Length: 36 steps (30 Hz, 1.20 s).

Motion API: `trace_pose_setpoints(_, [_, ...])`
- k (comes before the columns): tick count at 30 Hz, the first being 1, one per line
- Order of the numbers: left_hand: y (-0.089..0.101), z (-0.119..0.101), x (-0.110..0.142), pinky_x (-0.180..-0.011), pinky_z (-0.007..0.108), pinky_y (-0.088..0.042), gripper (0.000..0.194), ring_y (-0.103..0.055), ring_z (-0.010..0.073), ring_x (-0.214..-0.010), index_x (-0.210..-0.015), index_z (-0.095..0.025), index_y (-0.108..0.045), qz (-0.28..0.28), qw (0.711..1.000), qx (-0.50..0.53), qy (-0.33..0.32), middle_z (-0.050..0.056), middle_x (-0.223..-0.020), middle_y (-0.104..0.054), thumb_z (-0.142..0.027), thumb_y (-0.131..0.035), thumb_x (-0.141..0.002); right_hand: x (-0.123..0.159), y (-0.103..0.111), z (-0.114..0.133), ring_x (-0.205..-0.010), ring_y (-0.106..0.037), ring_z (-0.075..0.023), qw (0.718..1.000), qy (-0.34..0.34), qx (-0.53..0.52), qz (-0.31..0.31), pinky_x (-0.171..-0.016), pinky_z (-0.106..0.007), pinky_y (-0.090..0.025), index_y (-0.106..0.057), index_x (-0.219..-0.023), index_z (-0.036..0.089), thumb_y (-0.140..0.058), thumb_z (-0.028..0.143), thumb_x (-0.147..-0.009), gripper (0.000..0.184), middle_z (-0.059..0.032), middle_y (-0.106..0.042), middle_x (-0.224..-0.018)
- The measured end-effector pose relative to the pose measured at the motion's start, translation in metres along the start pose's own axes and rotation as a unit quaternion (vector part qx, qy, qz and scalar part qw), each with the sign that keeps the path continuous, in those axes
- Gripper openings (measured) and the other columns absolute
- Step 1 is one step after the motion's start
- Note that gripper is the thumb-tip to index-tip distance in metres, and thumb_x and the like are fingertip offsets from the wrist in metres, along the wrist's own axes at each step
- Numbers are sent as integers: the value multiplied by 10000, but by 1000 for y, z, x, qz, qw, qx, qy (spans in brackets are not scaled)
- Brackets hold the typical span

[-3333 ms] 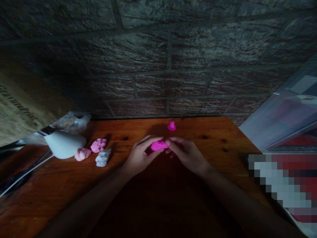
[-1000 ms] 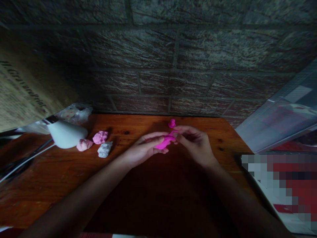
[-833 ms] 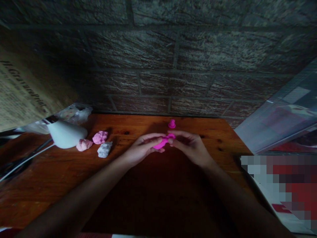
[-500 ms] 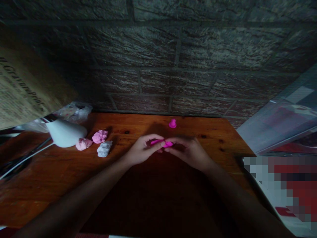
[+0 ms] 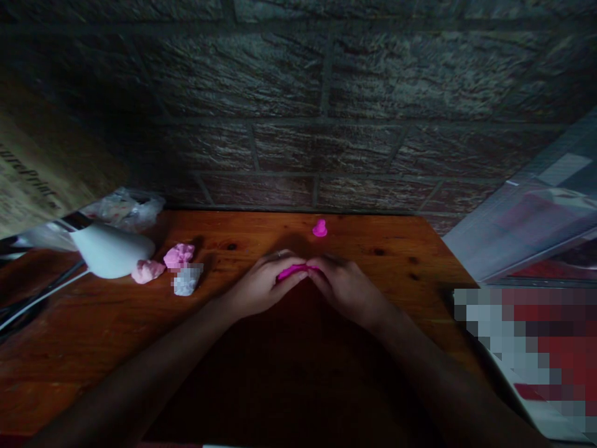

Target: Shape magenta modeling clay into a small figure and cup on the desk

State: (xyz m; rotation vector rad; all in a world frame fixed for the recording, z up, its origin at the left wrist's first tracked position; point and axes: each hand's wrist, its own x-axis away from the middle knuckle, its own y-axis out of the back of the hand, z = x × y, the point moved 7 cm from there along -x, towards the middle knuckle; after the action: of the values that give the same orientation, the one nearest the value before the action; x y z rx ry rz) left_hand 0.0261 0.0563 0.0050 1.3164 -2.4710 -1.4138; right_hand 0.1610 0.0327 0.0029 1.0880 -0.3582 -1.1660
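Between my two hands is a strip of bright pink modelling clay [image 5: 290,272], partly covered by fingers. My left hand [image 5: 261,283] is closed on its left part, thumb below and fingers above. My right hand [image 5: 347,286] pinches the right end, its fingertips meeting those of the left. Beyond the hands a small bright pink clay piece [image 5: 319,229] stands on the table, wide at the base and narrower on top. Off to the left lie a light pink clay lump [image 5: 179,255], a paler peach-pink lump [image 5: 147,272] and a white lump [image 5: 186,282], partly blurred by pixels.
A white lamp-like object [image 5: 112,249] with a cable rests on the wooden table [image 5: 252,236] at left, near crumpled clear plastic [image 5: 135,208] and a printed brown paper [image 5: 28,180]. A brick wall [image 5: 280,146] rises behind. A translucent panel [image 5: 517,205] stands at right.
My hands have drawn closer together round the pink clay, and less of it shows between the fingertips. The whole view has shifted slightly; the loose clay pieces keep their places on the table.
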Motion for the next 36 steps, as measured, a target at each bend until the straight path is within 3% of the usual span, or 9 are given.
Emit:
trace_pose_setpoints(6, [1, -9, -3, -853, 292, -519, 131, -689, 187, -947, -1041, -182, -667, 33, 996, -73, -50, 62, -1029, -717, -249, -559, -1004, -1, -7, -3, -884, -674, -205, 998, -16, -65, -3, -822, -324, -485, -668, -979, 179, -494, 229, -1035, 189, -91, -733, -963])
trace_pose_setpoints(10, [7, 9, -6, -947, 337, -516, 208, -671, 225, -1042, -1082, -177, -680, 31, 990, -131, -44, 91, -1105, -705, -288, -514, -1025, -1, -3, -9, -736, -623, -158, 982, -70, -176, 13, -737, -297, -471, -651, -885, 185, -508, 275, -1017, 214, -38, -699, -823])
trace_pose_setpoints(15, [32, 50, -4, -984, 435, -523, 241, -662, 289, -1038, -1050, -148, -698, -27, 966, -238, 102, 130, -1068, -704, -277, -501, -998, 0, 8, -9, -674, -582, -119, 895, -118, -430, 8, -674, -269, -485, -690, -862, 177, -654, 482, -933, 315, 5, -641, -760])
trace_pose_setpoints(22, [21, 40, -2, -1034, 466, -508, 261, -659, 297, -1121, -1134, -178, -723, -28, 961, -258, 94, 130, -1189, -712, -233, -522, -976, 2, -5, -27, -817, -661, -132, 797, -197, -570, -18, -806, -309, -550, -808, -980, 209, -889, 413, -716, 343, -24, -753, -933])
trace_pose_setpoints(25, [24, 27, -2, -1054, 485, -491, 275, -652, 308, -1163, -1174, -163, -725, -93, 978, -169, 78, 142, -1220, -719, -259, -608, -944, 2, -10, -25, -814, -661, -127, 777, -204, -595, -8, -792, -295, -550, -815, -970, 211, -914, 396, -689, 351, -26, -758, -929])
trace_pose_setpoints(27, [26, 16, -1, -1020, 415, -515, 289, -676, 264, -1123, -1185, -155, -730, -132, 989, -33, 50, 134, -1175, -738, -296, -621, -958, 2, -13, -21, -759, -636, -105, 766, -208, -608, 11, -734, -260, -534, -817, -952, 208, -917, 424, -684, 359, -20, -747, -890])
trace_pose_setpoints(28, [25, 12, -2, -957, 367, -543, 282, -700, 232, -1054, -1174, -157, -739, -134, 988, 54, 46, 123, -1126, -751, -304, -617, -967, 2, -14, -18, -725, -616, -92, 758, -210, -617, 23, -702, -242, -520, -817, -932, 204, -916, 440, -684, 357, -15, -736, -861])
trace_pose_setpoints(31, [11, 4, -4, -813, 289, -573, 274, -727, 177, -916, -1178, -177, -753, -67, 959, 271, 51, 95, -1073, -768, -279, -668, -938, 2, -19, -10, -670, -565, -74, 724, -205, -657, 53, -646, -220, -481, -807, -886, 193, -909, 448, -698, 333, -2, -700, -799])
trace_pose_setpoints(36, [5, 8, -5, -821, 268, -566, 223, -718, 159, -908, -1035, -196, -808, -65, 918, 386, 68, 72, -1035, -781, -208, -812, -812, 3, -25, -6, -677, -535, -82, 686, -206, -695, 62, -654, -229, -456, -789, -900, 191, -892, 384, -748, 266, 18, -638, -744])
